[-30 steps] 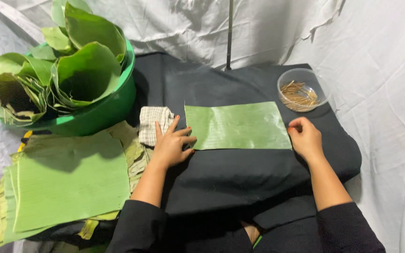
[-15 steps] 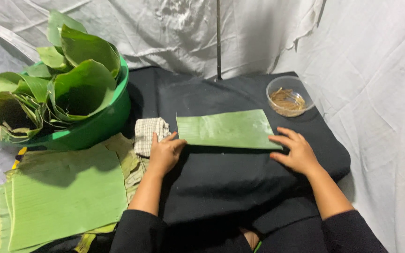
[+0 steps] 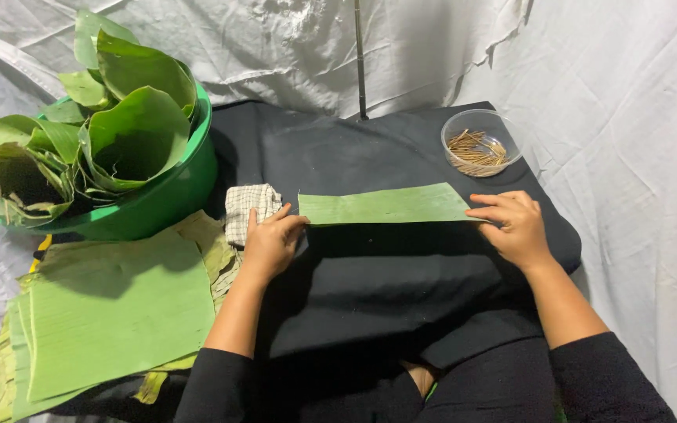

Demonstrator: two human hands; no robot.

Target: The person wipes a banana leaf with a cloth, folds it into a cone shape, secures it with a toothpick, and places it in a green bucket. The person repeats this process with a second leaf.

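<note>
A green leaf strip point(image 3: 385, 205) lies folded lengthwise on the black cloth-covered surface point(image 3: 385, 282). My left hand point(image 3: 270, 243) pinches its left end, fingers curled around the near edge. At the strip's right end, my right hand point(image 3: 513, 225) holds the near corner with fingers spread. A checked cloth point(image 3: 249, 210) lies just left of my left hand.
A green basin point(image 3: 168, 196) full of rolled leaves point(image 3: 131, 133) stands at the back left. A stack of flat cut leaves point(image 3: 111, 313) lies at the front left. A clear bowl of thin wooden sticks point(image 3: 478, 146) sits at the back right. White sheeting surrounds everything.
The wide leaf sheet has been folded away from me into a narrow strip. Both hands moved forward with its near edge.
</note>
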